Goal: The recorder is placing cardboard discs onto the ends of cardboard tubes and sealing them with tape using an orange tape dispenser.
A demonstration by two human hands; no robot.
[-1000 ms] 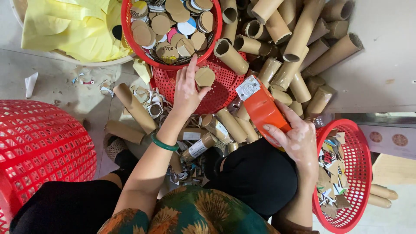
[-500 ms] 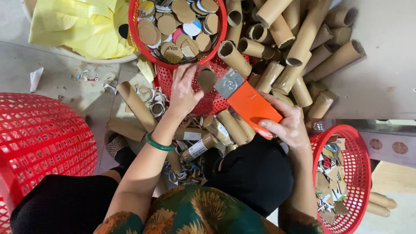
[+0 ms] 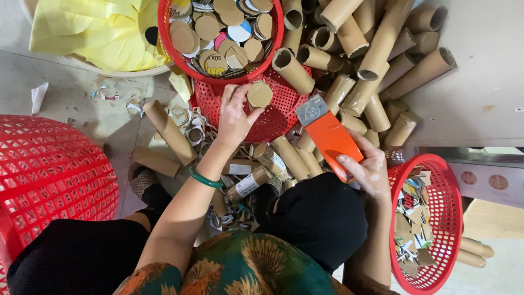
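Holding a cardboard disc (image 3: 260, 94) in your left hand (image 3: 236, 116), you have swung the orange scraper (image 3: 329, 135), gripped by your right hand (image 3: 371, 170), closer to it since a second ago.

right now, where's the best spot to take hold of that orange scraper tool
By the orange handle, coming from its lower end nearest the body, as the right hand does now. The handle is broad and flat, so fingers wrap its sides; the metal blade points up and away toward the cardboard tubes, so keep the grip clear of that end.
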